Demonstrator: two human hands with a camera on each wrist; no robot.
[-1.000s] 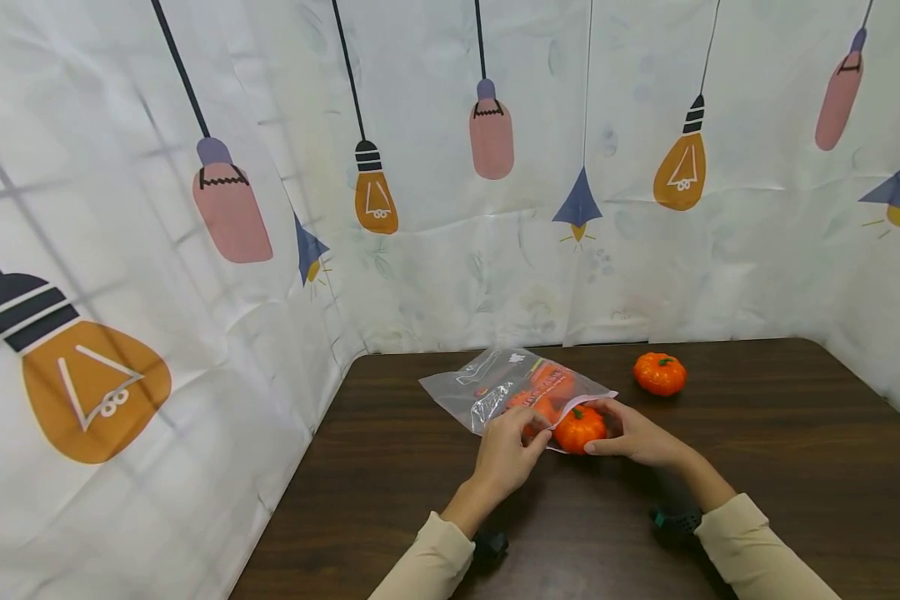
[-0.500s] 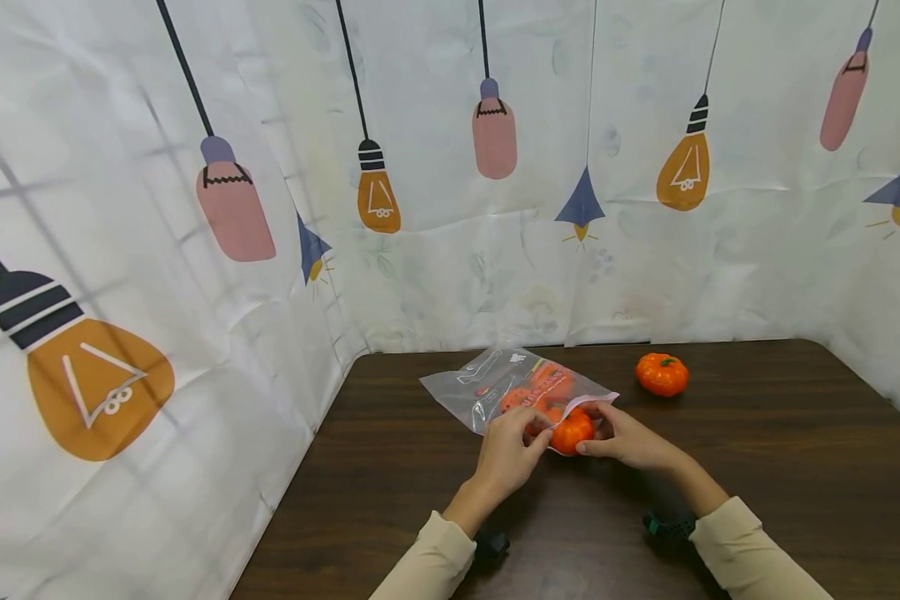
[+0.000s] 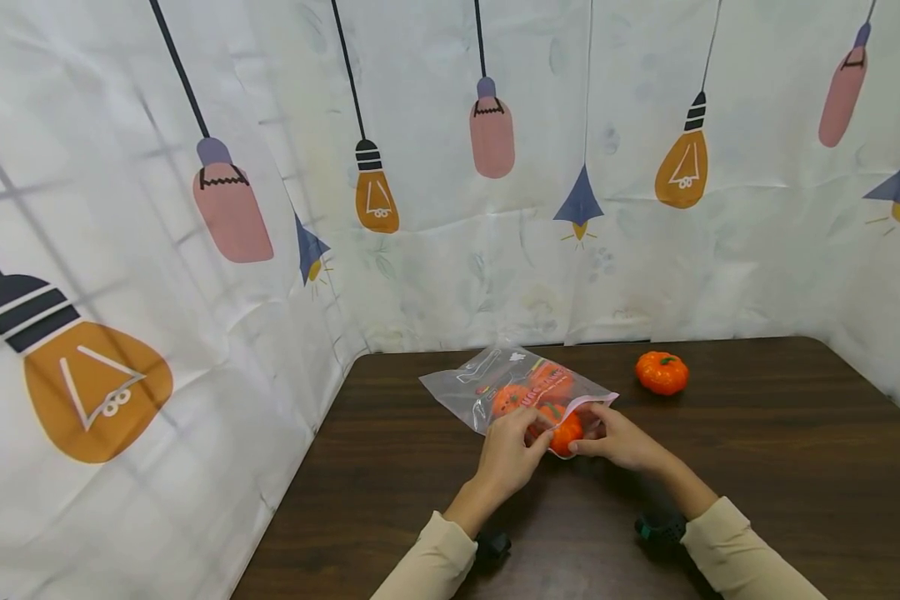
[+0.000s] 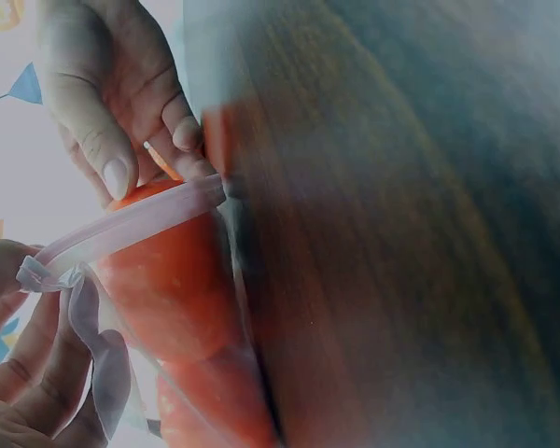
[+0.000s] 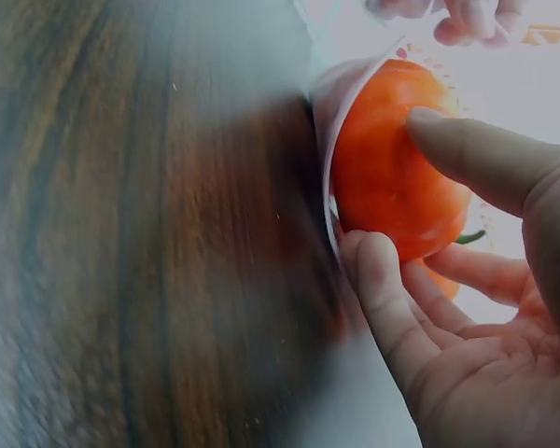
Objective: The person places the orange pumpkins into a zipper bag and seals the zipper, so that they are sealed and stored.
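Note:
A clear zip bag with red print lies on the table, several small orange pumpkins inside it. My left hand pinches the pale rim of the bag's mouth, which the left wrist view shows as a pinkish zip strip. At that mouth sits a glossy orange pumpkin with a green stem, partly inside the bag. My right hand holds this pumpkin, thumb on one side and fingers curled on the other. The right fingertips are partly behind the bag's rim in the head view.
Another orange pumpkin stands alone at the back right of the dark wooden table. Behind and to the left hangs a white cloth printed with lamps, close to the table's edges.
My right hand has moved left with the pumpkin, which has gone further into the bag's mouth. The left hand has kept its place on the rim. The lone pumpkin has not moved.

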